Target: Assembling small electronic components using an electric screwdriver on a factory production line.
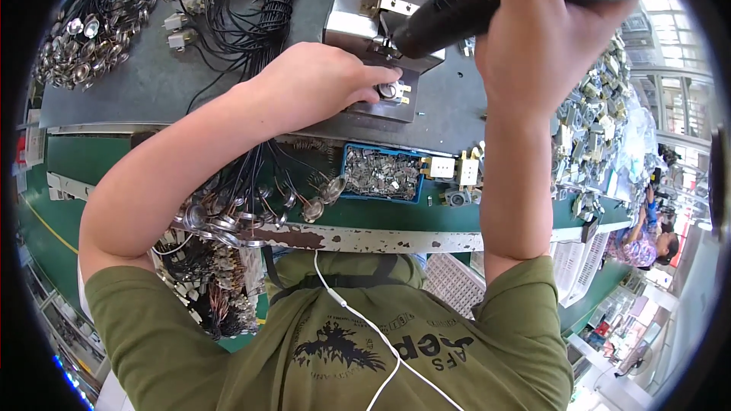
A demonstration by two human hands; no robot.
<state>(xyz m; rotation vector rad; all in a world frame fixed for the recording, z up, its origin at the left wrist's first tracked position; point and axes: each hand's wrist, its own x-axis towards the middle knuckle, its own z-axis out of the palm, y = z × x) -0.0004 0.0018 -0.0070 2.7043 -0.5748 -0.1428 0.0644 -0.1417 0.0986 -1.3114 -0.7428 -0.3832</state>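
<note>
My right hand (537,42) is wrapped round a black electric screwdriver (449,21), which slants down to the left. Its tip comes to small metal parts on a steel fixture (354,27); the exact contact is too small to make out. Just below the tip, my left hand (324,80) pinches a small round metal part with brass tabs (391,91) between thumb and index finger. That part rests on the dark block (396,113) at the front of the fixture. My fingers cover some of it.
A bundle of black cables (270,23) with pale connectors lies left of the fixture, beside a heap of round metal parts (91,38). A blue tray (381,196) of small metal pieces sits near the bench edge. More parts (598,122) pile up at right. Another person (640,247) is far right.
</note>
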